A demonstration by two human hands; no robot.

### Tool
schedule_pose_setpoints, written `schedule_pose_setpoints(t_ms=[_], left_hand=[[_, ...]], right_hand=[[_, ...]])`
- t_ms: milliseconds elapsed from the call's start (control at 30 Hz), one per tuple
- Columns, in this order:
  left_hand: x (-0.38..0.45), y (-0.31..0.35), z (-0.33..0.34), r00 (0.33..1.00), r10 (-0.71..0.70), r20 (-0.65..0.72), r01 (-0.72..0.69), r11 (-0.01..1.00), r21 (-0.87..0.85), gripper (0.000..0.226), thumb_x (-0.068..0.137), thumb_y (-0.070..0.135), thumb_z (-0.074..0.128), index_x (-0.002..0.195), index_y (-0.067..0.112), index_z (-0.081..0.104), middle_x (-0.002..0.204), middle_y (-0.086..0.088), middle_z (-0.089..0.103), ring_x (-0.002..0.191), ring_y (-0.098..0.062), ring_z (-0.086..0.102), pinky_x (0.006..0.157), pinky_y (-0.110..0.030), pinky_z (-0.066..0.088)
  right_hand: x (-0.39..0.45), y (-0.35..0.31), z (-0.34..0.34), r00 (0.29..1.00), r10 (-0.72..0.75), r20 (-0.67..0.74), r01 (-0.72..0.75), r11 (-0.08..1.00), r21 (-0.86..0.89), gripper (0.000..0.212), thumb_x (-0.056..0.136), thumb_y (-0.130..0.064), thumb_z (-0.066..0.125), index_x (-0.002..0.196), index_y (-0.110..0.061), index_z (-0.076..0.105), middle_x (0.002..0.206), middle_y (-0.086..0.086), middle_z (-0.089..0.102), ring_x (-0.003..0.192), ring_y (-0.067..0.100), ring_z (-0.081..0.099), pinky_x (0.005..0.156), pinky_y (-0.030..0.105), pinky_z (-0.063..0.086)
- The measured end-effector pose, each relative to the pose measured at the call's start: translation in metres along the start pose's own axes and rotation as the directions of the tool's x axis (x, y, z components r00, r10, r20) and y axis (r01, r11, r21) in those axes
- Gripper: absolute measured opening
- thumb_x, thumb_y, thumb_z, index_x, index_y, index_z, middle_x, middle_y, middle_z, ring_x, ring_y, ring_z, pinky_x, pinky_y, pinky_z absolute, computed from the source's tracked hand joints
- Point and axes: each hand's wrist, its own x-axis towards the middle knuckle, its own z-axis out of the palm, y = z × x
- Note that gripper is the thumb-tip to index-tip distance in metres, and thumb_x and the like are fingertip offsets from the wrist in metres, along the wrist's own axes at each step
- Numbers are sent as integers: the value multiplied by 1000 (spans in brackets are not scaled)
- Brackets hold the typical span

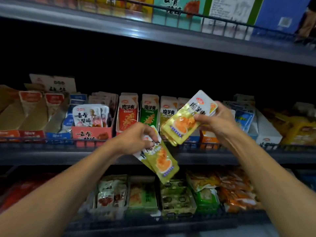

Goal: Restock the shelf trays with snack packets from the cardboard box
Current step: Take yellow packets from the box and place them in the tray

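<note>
Left hand (pixel 136 136) pinches lower yellow packets (pixel 160 161), long axis tilted down-right | right hand (pixel 217 119) grips upper yellow stack (pixel 184 120), nearer the matching yellow tray (pixel 168 113) just behind it | likely next: right stack goes in upright.

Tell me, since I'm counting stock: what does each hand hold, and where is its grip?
Left hand grips yellow packets by their white top ends. Right hand grips another yellow bunch, also near the white top end.

Left hand (pixel 136 139) holds packets (pixel 159 161) lower left of the right hand's (pixel 217 120) packets (pixel 184 120), before the middle shelf (pixel 51 156).
</note>
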Motion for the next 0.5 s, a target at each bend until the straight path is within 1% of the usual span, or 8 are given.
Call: schedule_pose_setpoints(t_ms=[33,100,167,233,300,333,433,500], left_hand=[[6,-5,-5,1000,-4,-10,4,999,33,18,91,1,64,93,19,65,127,0,59,126,-16,52,103,-33,42],[14,-10,-9,1000,-3,13,1,994,109,34,91,-1,61,111,26,58,140,-1,48,130,-20,47,105,-42,46],[21,-8,-8,997,-5,80,-11,982,189,67,90,0,62,141,37,38,151,5,33,134,-24,43,103,-37,47],[31,-4,-4,989,-24,148,-19,959,281,86,90,1,63,154,37,17,162,1,17,146,-25,25,109,-33,34],[43,-4,1,984,-38,173,-29,930,367,84,92,4,62,156,30,15,162,-3,20,148,-23,22,111,-31,31],[47,-6,3,983,-50,179,-24,921,389,82,92,5,62,157,27,16,161,-4,23,147,-23,25,110,-31,32],[56,-15,9,980,-59,192,-24,914,405,77,92,3,61,155,24,23,159,-5,30,145,-23,29,109,-30,34],[58,-22,10,979,-42,198,-40,919,392,73,91,3,61,153,26,30,157,-5,33,144,-22,32,110,-30,34]], right_hand=[[11,1,-2,999,-21,-33,20,999,-33,38,81,2,74,110,-11,55,101,4,70,81,11,69,55,23,56],[29,1,-1,995,-70,-73,64,995,-78,43,83,3,72,121,-5,52,99,1,67,79,5,65,51,17,53],[43,2,6,990,-113,-81,103,988,-111,47,84,4,71,125,-3,50,101,2,64,80,5,62,52,14,52],[59,6,15,989,-130,-68,117,979,-169,48,83,4,72,125,-3,49,107,5,62,89,14,62,62,20,55],[72,11,24,990,-141,-18,132,959,-252,48,81,4,74,122,-4,50,109,5,61,98,19,60,79,36,57],[78,15,28,989,-145,21,145,943,-298,47,81,4,74,120,-6,50,107,5,61,99,20,60,82,41,57],[91,23,42,982,-140,130,182,893,-411,42,82,3,73,113,-11,49,102,2,59,95,18,59,76,35,55],[98,28,52,975,-122,186,197,861,-468,42,80,2,75,107,-16,48,100,1,61,95,19,62,77,36,56]])
